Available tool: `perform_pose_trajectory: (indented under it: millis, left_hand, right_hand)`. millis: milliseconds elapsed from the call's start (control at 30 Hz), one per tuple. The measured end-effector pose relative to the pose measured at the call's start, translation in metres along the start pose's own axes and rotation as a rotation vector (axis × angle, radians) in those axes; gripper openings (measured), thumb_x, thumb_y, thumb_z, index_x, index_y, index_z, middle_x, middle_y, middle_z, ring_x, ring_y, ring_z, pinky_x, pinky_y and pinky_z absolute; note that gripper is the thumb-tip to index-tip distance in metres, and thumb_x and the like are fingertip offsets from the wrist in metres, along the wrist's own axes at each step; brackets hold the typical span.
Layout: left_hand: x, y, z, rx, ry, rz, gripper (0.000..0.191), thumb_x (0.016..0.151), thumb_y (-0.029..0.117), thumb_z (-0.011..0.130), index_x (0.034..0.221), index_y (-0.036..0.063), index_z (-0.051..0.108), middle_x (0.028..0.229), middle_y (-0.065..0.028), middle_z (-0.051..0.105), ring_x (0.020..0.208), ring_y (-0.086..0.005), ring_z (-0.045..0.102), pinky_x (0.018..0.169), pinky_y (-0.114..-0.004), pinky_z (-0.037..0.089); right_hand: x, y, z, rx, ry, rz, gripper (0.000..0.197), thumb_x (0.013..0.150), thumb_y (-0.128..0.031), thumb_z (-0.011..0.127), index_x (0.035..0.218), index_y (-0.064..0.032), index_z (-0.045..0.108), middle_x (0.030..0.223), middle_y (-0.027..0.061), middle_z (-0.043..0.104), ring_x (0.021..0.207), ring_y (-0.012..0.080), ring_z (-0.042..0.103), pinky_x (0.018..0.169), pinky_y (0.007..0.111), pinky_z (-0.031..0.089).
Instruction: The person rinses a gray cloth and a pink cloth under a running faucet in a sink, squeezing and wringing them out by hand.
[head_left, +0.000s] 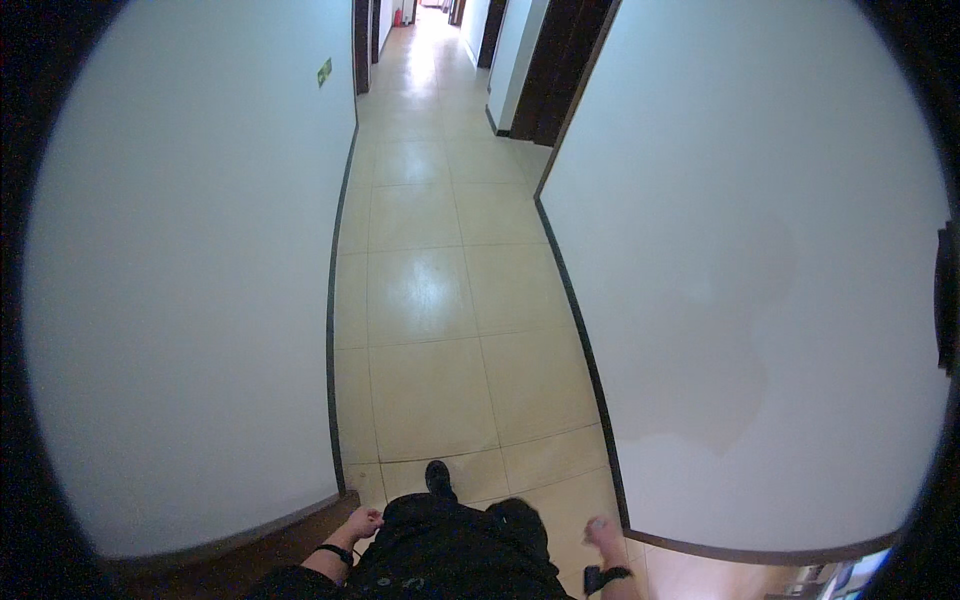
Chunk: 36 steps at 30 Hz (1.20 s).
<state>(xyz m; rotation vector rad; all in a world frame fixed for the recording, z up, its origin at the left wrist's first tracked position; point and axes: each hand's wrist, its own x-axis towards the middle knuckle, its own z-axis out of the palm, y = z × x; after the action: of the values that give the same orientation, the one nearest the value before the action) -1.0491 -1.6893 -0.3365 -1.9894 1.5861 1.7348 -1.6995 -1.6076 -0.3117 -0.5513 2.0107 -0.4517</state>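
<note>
My left hand (365, 522) hangs beside my dark clothing at the lower edge of the view, its fingers loosely curled. Nothing is seen in it, but the inside of the palm is hidden. A black band (335, 553) circles that wrist. On the other side, my right hand (602, 531) hangs near the foot of the right wall; it is small and blurred, and whether its fingers are closed is unclear. A black strap with a small dark box (600, 579) is on the right wrist. One black shoe (439, 477) points forward on the tiles.
A beige tiled corridor floor (424, 300) runs ahead between a left white wall (187, 285) and a right white wall (712, 262). Dark doorways open on both sides, including a dark door (559, 71) at right. A red fire extinguisher (398, 18) stands far off.
</note>
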Motion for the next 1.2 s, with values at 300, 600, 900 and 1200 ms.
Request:
perform_pose_trajectory:
  millis: [300, 600, 900, 1200]
  left_hand:
    - [0.124, -0.014, -0.073, 0.049, -0.069, -0.097, 0.029, 0.083, 0.033, 0.072, 0.096, 0.0073, 0.070, 0.087, -0.0065, 0.071, 0.081, -0.0192, 0.065, 0.072, -0.036, 0.051]
    - [0.241, 0.300, -0.207, -0.161, 0.213, -0.214, 0.026, 0.091, 0.027, 0.066, 0.098, 0.0027, 0.067, 0.079, -0.0055, 0.065, 0.070, -0.0152, 0.058, 0.062, -0.033, 0.048]
    - [0.374, 0.427, -0.322, -0.467, 0.182, -0.296, 0.012, 0.088, 0.015, 0.065, 0.090, 0.0039, 0.064, 0.077, -0.0034, 0.064, 0.074, -0.0166, 0.059, 0.067, -0.033, 0.049]
    - [0.526, 0.473, -0.458, -0.466, 0.174, -0.246, 0.021, 0.081, 0.025, 0.073, 0.092, 0.0080, 0.069, 0.084, -0.0074, 0.070, 0.075, -0.0181, 0.063, 0.072, -0.034, 0.051]
  right_hand:
    - [0.066, -0.066, 0.092, -0.323, -0.317, 0.222, 0.029, 0.088, -0.031, 0.055, 0.099, -0.0043, 0.062, 0.092, 0.0182, 0.064, 0.077, 0.0275, 0.062, 0.071, 0.043, 0.051]
    - [0.335, -0.397, -0.003, 0.106, -0.225, 0.257, 0.043, 0.087, -0.033, 0.053, 0.115, -0.0019, 0.061, 0.108, 0.0232, 0.063, 0.095, 0.0326, 0.062, 0.082, 0.042, 0.050]
    - [0.554, -0.957, -0.013, 0.039, 0.062, -0.594, 0.016, 0.089, -0.018, 0.059, 0.100, -0.0074, 0.059, 0.082, 0.0069, 0.061, 0.070, 0.0151, 0.059, 0.058, 0.033, 0.054]
    - [0.615, -0.882, 0.051, -0.330, 0.023, -0.217, 0.033, 0.082, -0.026, 0.062, 0.102, -0.0007, 0.062, 0.090, 0.0204, 0.066, 0.082, 0.0325, 0.065, 0.075, 0.043, 0.053]
